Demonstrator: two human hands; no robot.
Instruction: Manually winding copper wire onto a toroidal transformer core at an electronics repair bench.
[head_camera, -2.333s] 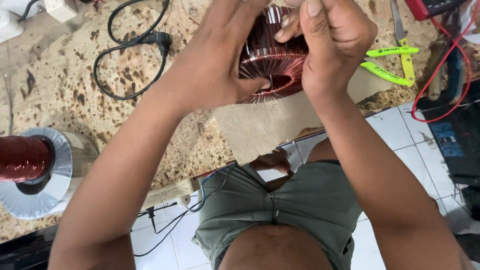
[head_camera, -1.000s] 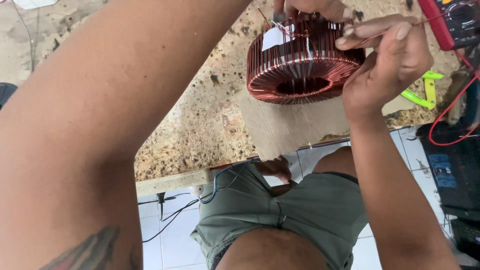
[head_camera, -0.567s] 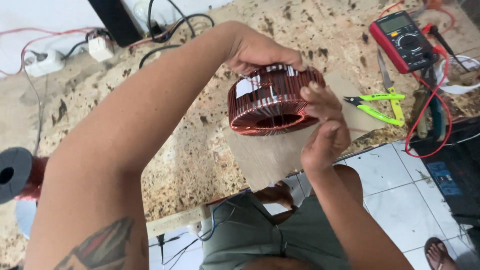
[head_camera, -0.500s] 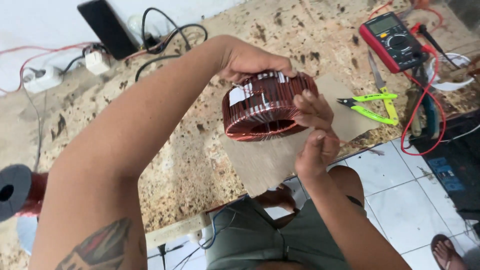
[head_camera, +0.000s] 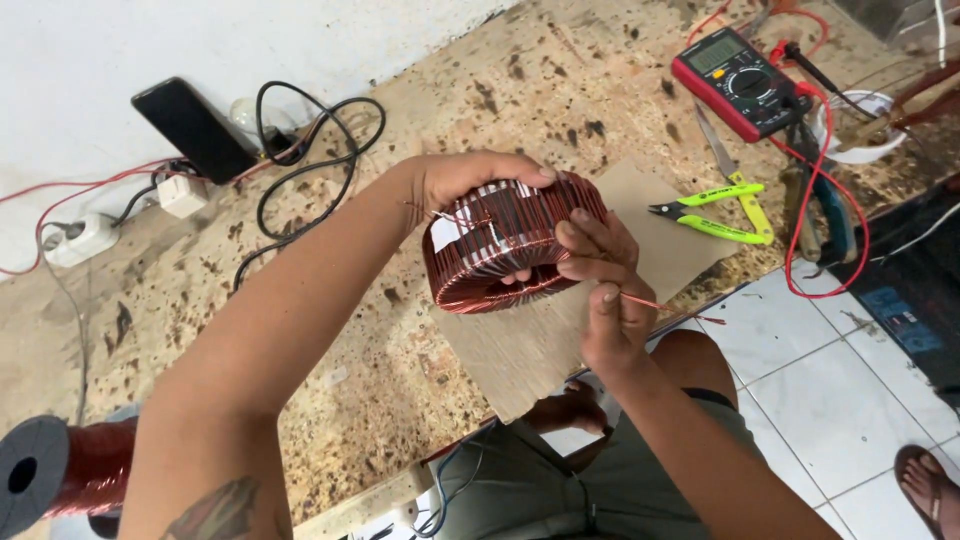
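Clearly the left hand (head_camera: 470, 185) grips the copper-wound toroidal coil (head_camera: 510, 245) from above, holding it tilted on edge over the cardboard sheet (head_camera: 530, 345) on the speckled worktop (head_camera: 350, 300). The right hand (head_camera: 600, 290) rests its fingers on the coil's outer face while pinching a thin wire end (head_camera: 665, 308) that trails toward the table edge. To do this well, the wire should stay taut and lie snug beside its neighbour turns; whether it passes through the core is hard to see. Green-handled cutters (head_camera: 715, 210) lie near.
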